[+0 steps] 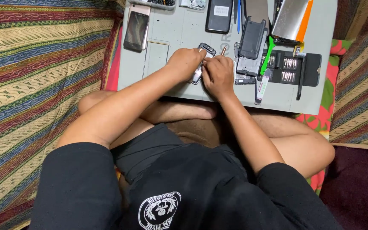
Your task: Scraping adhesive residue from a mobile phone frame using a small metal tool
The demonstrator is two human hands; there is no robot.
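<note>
Both hands on a small opened phone over the grey work mat

From my feed: mat (184,30) holds everything, phone (204,59) sits mid-mat. Left hand (186,63) fingers wrap it; right hand (219,74) fingers pinch narrow at its edge, bit case (292,68) just right.

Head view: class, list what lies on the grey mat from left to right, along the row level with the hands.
Clear screen panel → left hand → small device held in both hands → right hand → open phone body → black bit case.
</note>
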